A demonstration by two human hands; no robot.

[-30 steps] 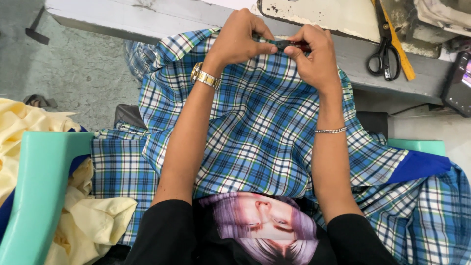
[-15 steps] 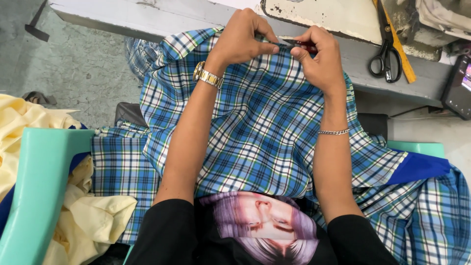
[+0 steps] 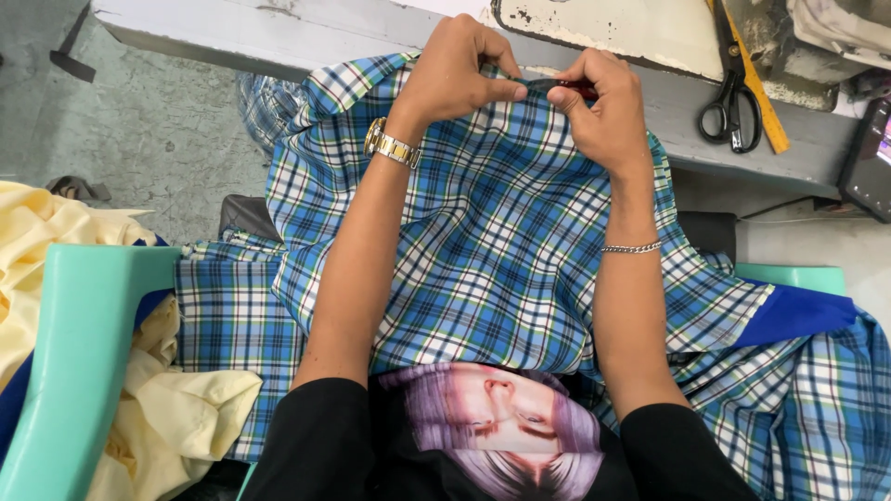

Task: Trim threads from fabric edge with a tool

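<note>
A blue, white and green plaid garment lies over my lap and up against a grey table edge. My left hand, with a gold watch on its wrist, pinches the garment's top edge. My right hand, a thin silver bracelet on the wrist, pinches the same edge beside it and holds a small dark tool with a red part between the fingertips. The tool is mostly hidden by my fingers.
Black-handled scissors and a yellow ruler lie on the table at the right. A dark device sits at the far right. Pale yellow cloth is piled over a mint-green plastic chair at the left.
Both hands have stayed at the garment's top edge, with small finger shifts. The view has drifted slightly.
</note>
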